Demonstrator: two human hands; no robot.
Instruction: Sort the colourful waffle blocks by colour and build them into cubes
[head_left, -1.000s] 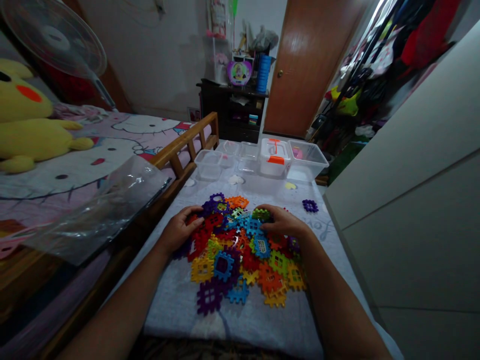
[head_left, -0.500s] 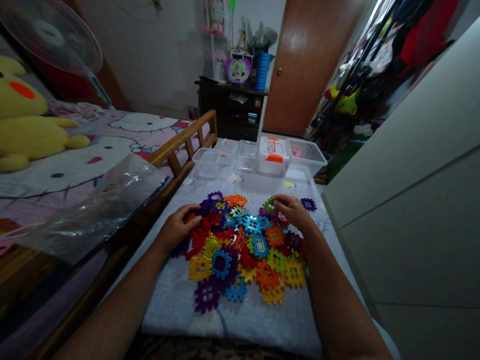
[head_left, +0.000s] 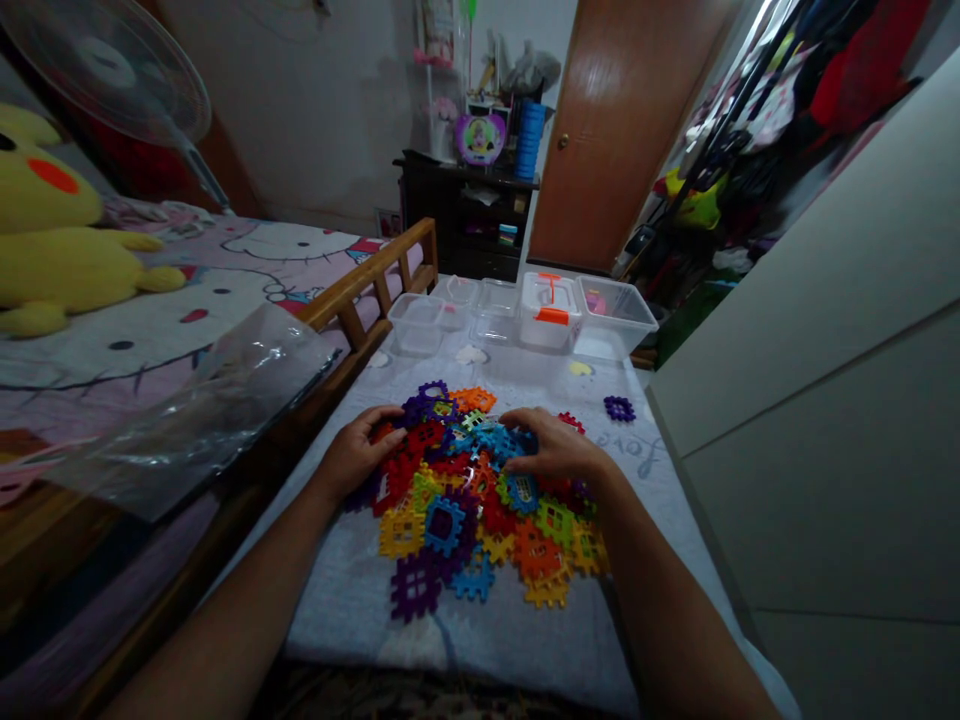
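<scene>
A heap of toothed plastic building blocks with window-like cut-outs lies on the cloth-covered surface in front of me. At its left edge rests my left hand [head_left: 361,452], thumb and fingers apart beside red blocks [head_left: 424,436]. My right hand [head_left: 559,446] reaches over the right side of the heap with fingers spread, touching or just above a light blue block [head_left: 491,440]. Its palm hides some of the blocks there. Nearer to me lie a purple block [head_left: 415,588], a yellow block [head_left: 401,533] and an orange block [head_left: 536,550]. One purple block [head_left: 619,408] sits apart at the right.
Clear plastic boxes [head_left: 417,325] stand along the far end, with a white-lidded box [head_left: 550,305] with orange clips among them. A wooden bed rail [head_left: 367,272] and a plastic bag [head_left: 247,400] are at left. A pale cabinet [head_left: 825,400] borders the right.
My right hand has moved left and inward over the heap, from a green block at its far right edge. My left hand stays about where it was.
</scene>
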